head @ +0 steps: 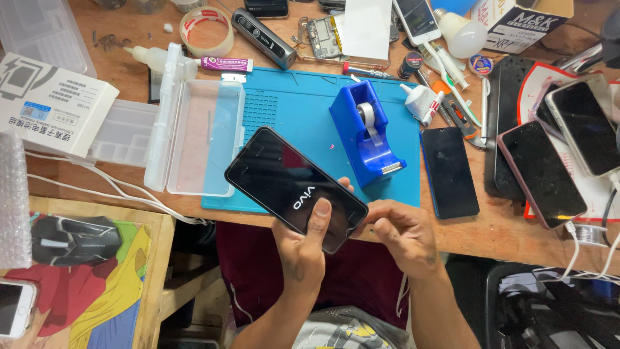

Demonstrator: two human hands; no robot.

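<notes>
A black smartphone (284, 181) with a dark glossy screen is held tilted above the front edge of a blue work mat (303, 116). My left hand (303, 249) grips its lower end, thumb resting on the screen. My right hand (403, 236) touches the phone's lower right corner with curled fingers. A blue tape dispenser (368, 136) stands on the mat just behind the phone.
A clear plastic box (194, 139) lies open left of the mat. Several dark phones (450, 171) lie to the right, near a black mat. A white carton (48, 106), tape roll (206, 29), glue tubes, tools, a bulb and a black mouse (74, 239) surround the wooden bench.
</notes>
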